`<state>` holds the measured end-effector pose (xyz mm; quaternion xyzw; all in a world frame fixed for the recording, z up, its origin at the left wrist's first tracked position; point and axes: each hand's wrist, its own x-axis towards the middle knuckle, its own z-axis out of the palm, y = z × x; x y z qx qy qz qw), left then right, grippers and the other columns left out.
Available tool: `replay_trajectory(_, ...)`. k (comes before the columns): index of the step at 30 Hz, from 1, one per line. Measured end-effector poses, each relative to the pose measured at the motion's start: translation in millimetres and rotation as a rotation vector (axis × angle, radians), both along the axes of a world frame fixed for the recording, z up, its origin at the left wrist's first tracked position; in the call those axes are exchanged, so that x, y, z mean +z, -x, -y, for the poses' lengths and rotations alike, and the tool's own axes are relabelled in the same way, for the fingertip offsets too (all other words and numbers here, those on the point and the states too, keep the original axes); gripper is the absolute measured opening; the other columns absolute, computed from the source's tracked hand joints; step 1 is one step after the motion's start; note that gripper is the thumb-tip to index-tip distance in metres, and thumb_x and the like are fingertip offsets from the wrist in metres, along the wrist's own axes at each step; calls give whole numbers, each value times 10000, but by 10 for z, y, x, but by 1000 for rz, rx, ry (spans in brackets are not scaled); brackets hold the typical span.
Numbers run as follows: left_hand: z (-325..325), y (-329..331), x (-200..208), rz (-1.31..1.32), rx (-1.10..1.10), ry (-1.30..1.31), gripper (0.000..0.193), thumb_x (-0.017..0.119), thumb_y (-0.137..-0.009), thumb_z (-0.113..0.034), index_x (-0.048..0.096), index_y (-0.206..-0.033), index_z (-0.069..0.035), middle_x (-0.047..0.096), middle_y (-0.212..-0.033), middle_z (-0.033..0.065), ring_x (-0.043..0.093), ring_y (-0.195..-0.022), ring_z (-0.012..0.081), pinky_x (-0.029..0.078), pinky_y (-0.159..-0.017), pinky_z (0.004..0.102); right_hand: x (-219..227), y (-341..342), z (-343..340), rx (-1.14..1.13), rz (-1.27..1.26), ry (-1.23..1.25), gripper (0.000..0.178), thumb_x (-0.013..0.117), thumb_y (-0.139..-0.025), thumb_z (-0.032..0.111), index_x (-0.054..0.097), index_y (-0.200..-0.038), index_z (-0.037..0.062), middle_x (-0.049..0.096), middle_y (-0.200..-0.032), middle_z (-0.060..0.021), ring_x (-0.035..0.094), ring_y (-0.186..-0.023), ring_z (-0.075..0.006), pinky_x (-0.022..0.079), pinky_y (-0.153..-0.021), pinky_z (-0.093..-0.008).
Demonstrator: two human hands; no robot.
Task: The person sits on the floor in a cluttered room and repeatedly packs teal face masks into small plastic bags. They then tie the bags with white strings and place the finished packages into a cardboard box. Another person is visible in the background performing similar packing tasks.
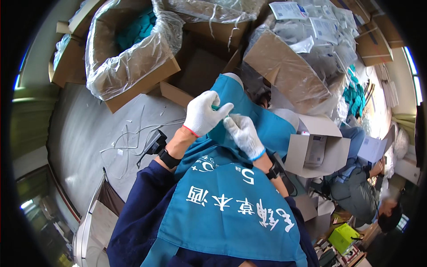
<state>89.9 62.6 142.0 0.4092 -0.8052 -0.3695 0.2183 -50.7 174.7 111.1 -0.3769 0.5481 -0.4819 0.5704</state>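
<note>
Both hands wear white knit gloves and meet over my lap, in front of a teal apron (231, 209). My left hand (203, 114) is closed, thumb against fingers, on a small teal-green piece (215, 107) that shows beside the thumb. Its exact kind is unclear, as most of it is hidden and its colour blends with the apron. My right hand (244, 135) pinches close beside the left thumb. Some thin, clear film seems to lie between the hands, but what the right fingers grip is too small to make out.
Ahead stands a plastic-lined carton (133, 73) with teal pieces inside, beside an open carton (195, 62). A carton of clear packets (307, 35) lies ahead right. At right are a small white box (316, 147) and another person (356, 191). Loose straps (129, 142) lie on the left floor.
</note>
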Motion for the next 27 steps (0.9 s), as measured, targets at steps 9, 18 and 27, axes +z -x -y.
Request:
replay_trajectory(9, 48, 57, -896, -38, 317, -298, 472, 662, -908, -371, 575, -645, 11, 522, -617, 239, 564, -515, 317, 414, -542, 414, 229, -328, -264, -81, -520, 305, 290, 653, -916, 72, 550, -652, 12, 508, -554, -130, 518, -456, -248, 368, -451, -356)
replay_trajectory(18, 937, -819, -1500, -129, 849, -286, 580, 641, -909, -518, 638, -708, 27, 585, -642, 156, 553, -600, 219, 468, -631, 404, 318, -130, -366, -174, -401, 110, 274, 648, -953, 150, 604, -710, 32, 539, -592, -72, 500, -512, -157, 405, -510, -315)
replay_trajectory(27, 643, -724, -1284, -916, 817, -1078, 424, 627, -966, -523, 587, -877, -111, 610, -780, 53, 602, -654, 193, 528, -664, 377, -64, 235, -240, -337, -117, -295, 338, 524, -1053, 320, 603, -818, 90, 523, -661, 44, 452, -545, -21, 339, -478, -206)
